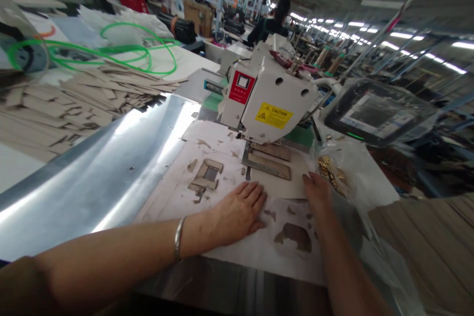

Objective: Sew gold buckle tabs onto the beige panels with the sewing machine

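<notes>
My left hand (pixel 239 212) lies flat, fingers stretched out, on a beige sheet (pixel 229 168) spread over the steel machine bed. My right hand (pixel 316 192) rests with its fingers flat on the same sheet, just below a metal clamp frame (pixel 268 160) under the white sewing machine head (pixel 266 96). A silver bangle (pixel 178 238) circles my left wrist. Neither hand holds anything. Brown cut pieces lie taped on the sheet, one rectangular frame shape (pixel 207 175) left of my left hand.
A clear bag of small gold metal parts (pixel 331 170) lies right of my right hand. A control screen (pixel 374 113) stands at right. Stacked beige strips (pixel 66 103) and a green hose (pixel 111 49) lie at left. Other people work at stations behind.
</notes>
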A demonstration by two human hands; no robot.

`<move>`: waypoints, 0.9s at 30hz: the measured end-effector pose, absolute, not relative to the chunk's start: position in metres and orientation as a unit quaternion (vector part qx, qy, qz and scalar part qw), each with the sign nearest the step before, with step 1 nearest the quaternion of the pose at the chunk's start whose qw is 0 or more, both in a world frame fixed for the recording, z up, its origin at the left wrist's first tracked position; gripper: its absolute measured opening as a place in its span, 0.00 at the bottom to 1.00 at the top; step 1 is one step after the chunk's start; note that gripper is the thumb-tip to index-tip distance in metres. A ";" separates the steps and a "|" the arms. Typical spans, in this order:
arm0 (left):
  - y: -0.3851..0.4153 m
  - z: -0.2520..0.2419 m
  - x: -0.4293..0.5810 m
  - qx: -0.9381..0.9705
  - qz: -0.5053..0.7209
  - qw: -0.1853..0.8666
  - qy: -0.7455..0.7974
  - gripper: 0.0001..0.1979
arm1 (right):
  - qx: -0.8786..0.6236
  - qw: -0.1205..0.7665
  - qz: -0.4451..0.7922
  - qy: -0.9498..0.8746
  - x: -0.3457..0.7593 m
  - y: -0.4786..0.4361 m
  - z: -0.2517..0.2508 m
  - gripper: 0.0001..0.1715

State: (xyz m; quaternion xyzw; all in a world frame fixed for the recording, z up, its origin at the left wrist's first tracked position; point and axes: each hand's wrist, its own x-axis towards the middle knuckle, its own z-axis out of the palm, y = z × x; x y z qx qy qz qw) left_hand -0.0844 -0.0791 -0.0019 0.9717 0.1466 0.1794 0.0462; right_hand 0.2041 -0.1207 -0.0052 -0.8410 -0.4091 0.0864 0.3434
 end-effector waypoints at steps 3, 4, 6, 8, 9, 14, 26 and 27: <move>-0.077 -0.002 -0.086 0.970 0.158 0.037 0.182 0.34 | -0.859 0.309 0.031 -0.407 0.195 -0.104 -0.006 0.25; -0.077 -0.002 -0.086 0.969 0.154 0.032 0.193 0.34 | -0.862 0.295 0.018 -0.412 0.191 -0.102 -0.006 0.25; -0.077 -0.001 -0.086 0.965 0.149 0.021 0.213 0.35 | -0.869 0.264 0.000 -0.418 0.185 -0.100 -0.005 0.26; -0.079 -0.001 -0.084 0.963 0.142 0.015 0.228 0.37 | -0.879 0.238 -0.011 -0.413 0.181 -0.098 -0.004 0.28; -0.079 -0.001 -0.084 0.963 0.138 0.015 0.232 0.37 | -0.883 0.228 -0.014 -0.411 0.180 -0.098 -0.003 0.28; -0.079 -0.001 -0.082 0.963 0.125 0.015 0.240 0.37 | -0.861 0.226 -0.020 -0.456 0.188 -0.111 0.005 0.30; -0.072 0.004 -0.079 0.960 0.132 0.057 0.239 0.36 | -0.697 0.146 -0.008 -0.702 0.176 -0.197 -0.006 0.31; -0.071 0.006 -0.078 0.960 0.135 0.063 0.237 0.34 | -0.693 0.146 -0.027 -0.705 0.175 -0.198 -0.009 0.31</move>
